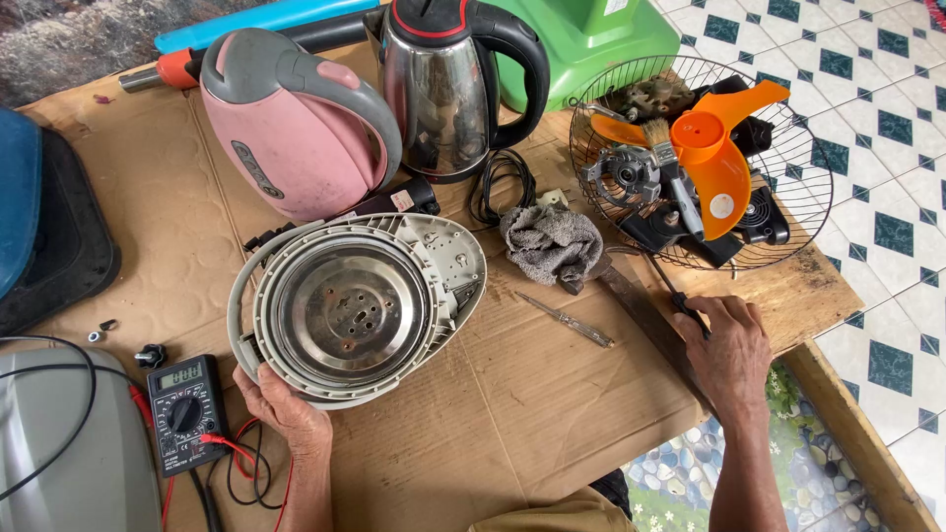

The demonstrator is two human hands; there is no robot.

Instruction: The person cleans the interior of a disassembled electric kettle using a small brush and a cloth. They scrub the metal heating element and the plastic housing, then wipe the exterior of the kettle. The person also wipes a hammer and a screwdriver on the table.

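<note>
Left hand [286,414] grips the lower rim of our upturned kettle base [355,305]; right hand [724,350] closes on a black-handled screwdriver [670,291], right of the base, its shaft angling up-left toward the grey rag [550,241].

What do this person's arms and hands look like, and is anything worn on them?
Both hands are bare: no gloves, rings or watch show on the left hand or the right hand. Both forearms are bare too, with no sleeves in view down to the picture's edge. The hands look lined and veined, with short nails.
</note>
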